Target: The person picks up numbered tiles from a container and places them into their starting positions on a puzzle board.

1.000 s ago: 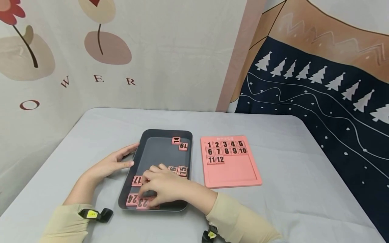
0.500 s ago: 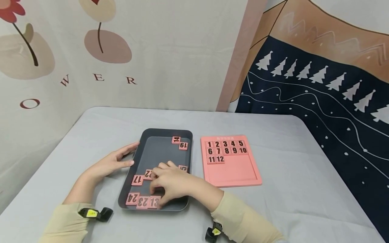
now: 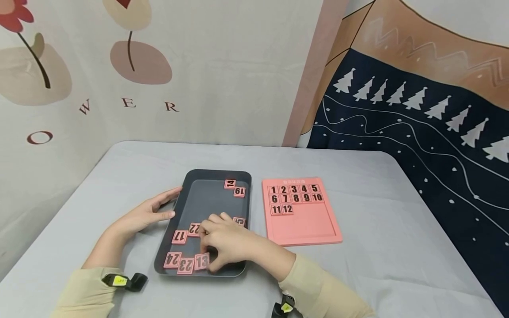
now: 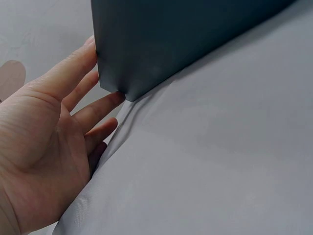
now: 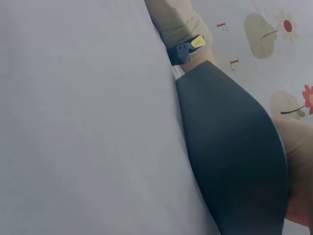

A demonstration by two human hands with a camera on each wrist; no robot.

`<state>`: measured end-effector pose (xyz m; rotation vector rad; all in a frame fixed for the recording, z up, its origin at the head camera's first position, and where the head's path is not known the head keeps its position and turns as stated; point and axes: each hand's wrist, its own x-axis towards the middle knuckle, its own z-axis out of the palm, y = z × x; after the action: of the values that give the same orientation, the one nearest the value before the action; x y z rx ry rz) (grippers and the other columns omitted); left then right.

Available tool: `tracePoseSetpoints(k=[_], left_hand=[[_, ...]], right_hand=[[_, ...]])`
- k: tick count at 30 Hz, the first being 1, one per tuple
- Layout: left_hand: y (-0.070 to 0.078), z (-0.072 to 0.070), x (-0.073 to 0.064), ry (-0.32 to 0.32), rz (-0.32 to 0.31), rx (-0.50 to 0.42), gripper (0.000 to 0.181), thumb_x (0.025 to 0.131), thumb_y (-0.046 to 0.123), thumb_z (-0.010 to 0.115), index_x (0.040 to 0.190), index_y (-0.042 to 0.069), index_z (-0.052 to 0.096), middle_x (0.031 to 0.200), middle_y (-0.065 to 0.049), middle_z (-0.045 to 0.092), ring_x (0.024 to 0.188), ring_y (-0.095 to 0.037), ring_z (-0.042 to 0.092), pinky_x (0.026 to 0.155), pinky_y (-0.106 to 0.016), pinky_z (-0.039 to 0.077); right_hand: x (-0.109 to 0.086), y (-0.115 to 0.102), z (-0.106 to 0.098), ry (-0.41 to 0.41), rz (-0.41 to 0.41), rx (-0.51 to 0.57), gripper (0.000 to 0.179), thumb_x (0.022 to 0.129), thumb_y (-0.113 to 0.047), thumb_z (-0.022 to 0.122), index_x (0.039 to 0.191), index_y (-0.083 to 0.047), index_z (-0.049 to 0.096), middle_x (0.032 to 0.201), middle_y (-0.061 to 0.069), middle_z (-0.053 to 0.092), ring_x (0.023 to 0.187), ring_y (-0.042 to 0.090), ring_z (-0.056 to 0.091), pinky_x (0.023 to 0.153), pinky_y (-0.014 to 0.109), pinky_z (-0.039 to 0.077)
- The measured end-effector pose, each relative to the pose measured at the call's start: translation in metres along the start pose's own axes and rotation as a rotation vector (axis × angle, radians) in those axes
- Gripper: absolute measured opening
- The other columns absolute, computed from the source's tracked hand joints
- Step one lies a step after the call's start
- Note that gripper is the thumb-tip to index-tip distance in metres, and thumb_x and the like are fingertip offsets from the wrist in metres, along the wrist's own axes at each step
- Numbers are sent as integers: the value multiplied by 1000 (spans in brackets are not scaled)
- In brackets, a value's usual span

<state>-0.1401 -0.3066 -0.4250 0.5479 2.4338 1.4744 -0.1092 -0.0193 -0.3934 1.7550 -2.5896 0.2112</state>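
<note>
In the head view, a dark grey tray (image 3: 214,203) holds pink number tiles. My left hand (image 3: 145,215) has its fingers straight against the tray's left side; in the left wrist view this hand (image 4: 54,132) touches the tray's outer wall (image 4: 146,44). Over the near part of the tray, my right hand (image 3: 227,240) pinches the number 13 tile (image 3: 201,261) with thumb and index finger at its edges. Beside it lie the 23 tile (image 3: 185,266) and the 24 tile (image 3: 172,260). The 17 tile (image 3: 180,237) and 22 tile (image 3: 194,229) lie farther up. My right hand hides other tiles.
A pink number board (image 3: 304,225) right of the tray carries tiles 1 to 12 in its upper rows. At the tray's far end lie the 14 tile (image 3: 229,184) and 19 tile (image 3: 239,191). A 15 tile (image 3: 239,221) is partly covered. A white cloth (image 3: 377,212) covers the table.
My right hand has moved right from over the 22 and 23 tiles to the 13 tile, which has shifted slightly away from the near edge. My left hand stays at the tray.
</note>
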Motion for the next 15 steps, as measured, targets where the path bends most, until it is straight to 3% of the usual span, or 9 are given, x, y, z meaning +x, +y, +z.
tracePoseSetpoints(k=[4, 12, 15], left_hand=[[-1, 0, 0, 5, -19, -1, 67, 94, 16, 62, 152, 10, 27, 152, -18, 27, 138, -41, 19, 105, -60, 18], [0, 0, 0, -2, 1, -12, 67, 94, 13, 62, 151, 7, 27, 151, -20, 29, 138, -42, 20, 106, -58, 18], [0, -1, 0, -3, 0, -11, 67, 94, 13, 62, 151, 9, 28, 151, -19, 30, 138, -40, 21, 107, -38, 25]], right_hand=[[-6, 3, -7, 57, -3, -6, 29, 68, -50, 78, 88, -30, 71, 103, -13, 47, 92, 6, 36, 79, 21, 27], [-28, 18, -26, 171, 34, 18, 28, 69, -44, 79, 89, -26, 73, 103, -11, 47, 94, 9, 37, 82, 26, 27], [-40, 27, -31, 195, 48, 39, 26, 70, -41, 78, 90, -25, 73, 105, -9, 49, 97, 11, 38, 83, 28, 28]])
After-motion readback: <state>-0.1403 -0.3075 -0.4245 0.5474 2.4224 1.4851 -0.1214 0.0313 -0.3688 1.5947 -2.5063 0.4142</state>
